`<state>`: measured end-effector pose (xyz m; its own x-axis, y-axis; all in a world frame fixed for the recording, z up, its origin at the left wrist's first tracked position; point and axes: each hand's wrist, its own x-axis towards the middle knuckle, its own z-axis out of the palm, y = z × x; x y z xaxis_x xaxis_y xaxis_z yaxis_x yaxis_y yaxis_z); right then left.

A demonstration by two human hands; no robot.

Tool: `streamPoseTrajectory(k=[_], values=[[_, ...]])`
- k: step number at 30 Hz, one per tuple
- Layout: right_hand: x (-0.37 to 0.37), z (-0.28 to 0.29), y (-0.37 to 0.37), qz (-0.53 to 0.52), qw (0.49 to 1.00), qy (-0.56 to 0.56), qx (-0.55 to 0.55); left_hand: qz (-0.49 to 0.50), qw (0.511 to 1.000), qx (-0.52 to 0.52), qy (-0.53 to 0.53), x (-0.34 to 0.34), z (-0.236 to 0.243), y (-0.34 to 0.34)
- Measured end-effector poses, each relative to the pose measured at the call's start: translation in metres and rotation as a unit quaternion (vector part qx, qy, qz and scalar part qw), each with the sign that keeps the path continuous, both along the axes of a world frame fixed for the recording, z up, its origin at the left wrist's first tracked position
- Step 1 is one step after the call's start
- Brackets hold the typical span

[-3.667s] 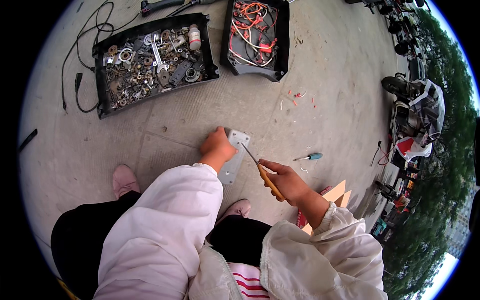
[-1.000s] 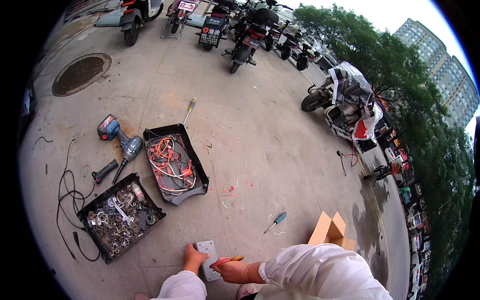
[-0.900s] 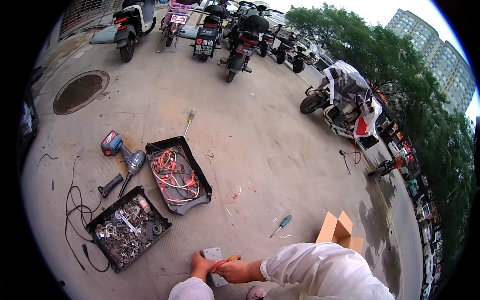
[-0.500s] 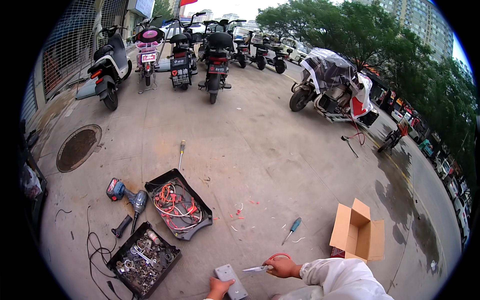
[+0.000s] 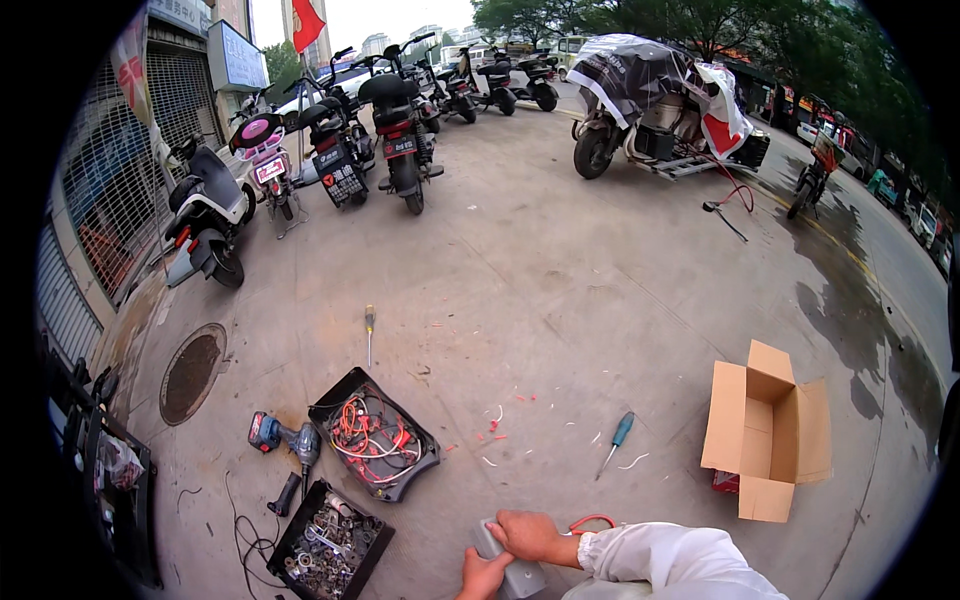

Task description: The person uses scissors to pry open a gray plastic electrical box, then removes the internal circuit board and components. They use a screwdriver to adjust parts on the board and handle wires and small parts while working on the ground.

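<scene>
At the bottom edge, my left hand grips the left side of a grey rectangular casing, its fingers curled against it. My right hand lies closed over the upper end of that casing, just above and right of the left one. Red-handled scissors show beside my right wrist; their blades are hidden, and whether they touch the hand is unclear. A black tray of metal parts stands to the left of my hands, and a teal screwdriver lies above and right of them.
A black tray of wires, a cordless impact driver, cables and a yellow-handled screwdriver lie on the pavement. An open cardboard box stands right, a manhole cover left. Parked scooters and a covered three-wheeler stand beyond.
The view has tilted upward toward the parked scooters. My right hand, which earlier held the scissors out, has moved left onto the grey casing, and the scissors' handles now show beside its wrist.
</scene>
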<state>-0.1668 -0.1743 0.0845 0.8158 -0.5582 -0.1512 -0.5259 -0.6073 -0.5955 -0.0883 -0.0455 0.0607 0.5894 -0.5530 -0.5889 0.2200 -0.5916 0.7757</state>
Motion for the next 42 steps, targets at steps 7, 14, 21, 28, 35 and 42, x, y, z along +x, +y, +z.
streamPoseTrajectory(k=[7,14,21,28,35,42], values=[[0.004,0.010,-0.004,-0.006,0.996,-0.089,-0.013,-0.038,0.993,0.040,-0.103,-0.002,0.049,-0.008],[-0.005,0.006,-0.016,-0.009,0.988,-0.152,-0.011,-0.095,0.983,0.090,-0.132,-0.007,0.046,-0.013],[0.002,0.000,-0.017,0.050,0.977,-0.205,-0.025,-0.116,0.975,0.116,-0.150,-0.002,0.047,-0.006],[0.010,0.003,-0.010,0.003,0.978,-0.203,0.040,-0.112,0.962,0.138,-0.208,0.010,0.053,-0.004],[0.017,0.001,-0.030,-0.215,0.703,-0.093,0.671,-0.103,0.870,0.103,-0.471,0.017,0.046,-0.005],[0.007,0.029,-0.035,-0.215,0.596,-0.131,0.763,-0.104,0.799,0.062,-0.589,0.023,0.047,-0.006]])
